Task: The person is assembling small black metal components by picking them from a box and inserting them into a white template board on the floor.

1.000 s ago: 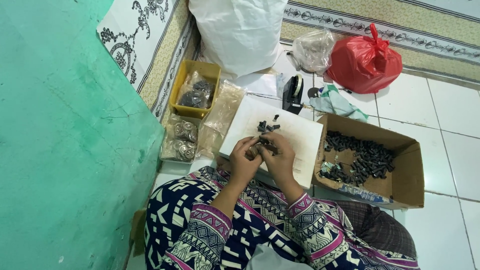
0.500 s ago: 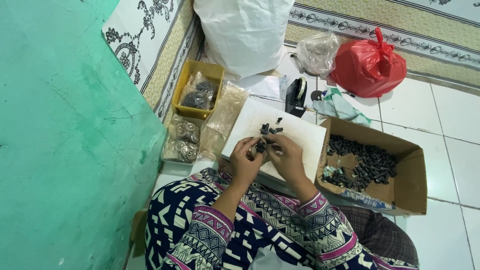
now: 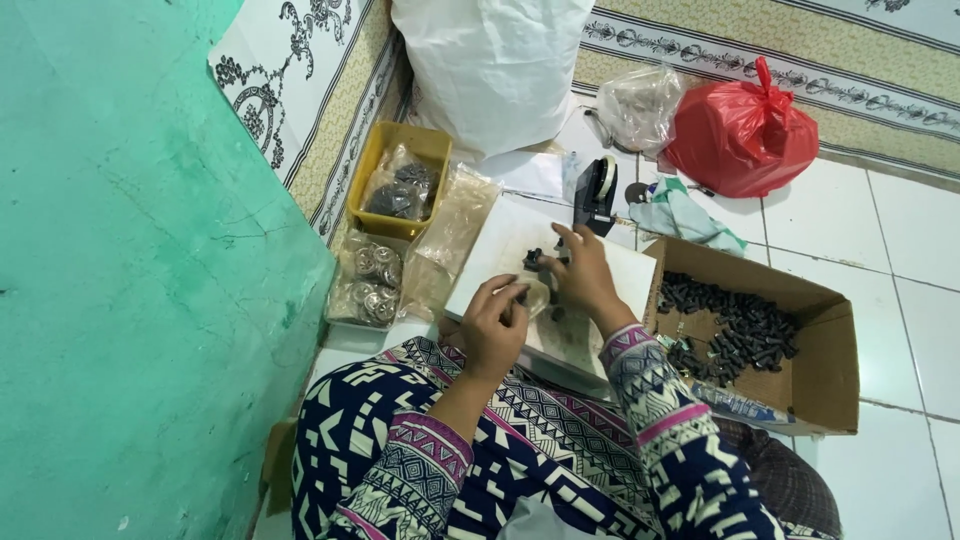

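Seated on tiled floor, working over a white board (image 3: 500,250) on the lap. Left hand (image 3: 495,325) curled closed around a small part, too small to identify. Right hand (image 3: 580,275) pinching 1 of the small dark parts (image 3: 535,260) lying on the board. Right: open cardboard box (image 3: 830,350) of dark pieces. Ahead: yellow tray (image 3: 375,165), clear bags (image 3: 370,285), black tape dispenser (image 3: 597,195), white sack (image 3: 490,65), red bag (image 3: 740,135)

Floor (image 3: 900,230): glossy white tile. Box (image 3: 830,350): matt brown cardboard, holding dull dark parts (image 3: 735,325), material unclear. Red bag (image 3: 740,135): shiny thin plastic. Sack (image 3: 490,65): white woven plastic, matt. Tray (image 3: 375,165): yellow plastic. Wall (image 3: 120,270): rough green paint. Board (image 3: 500,250): smooth white. Sleeves (image 3: 660,430): patterned cloth.
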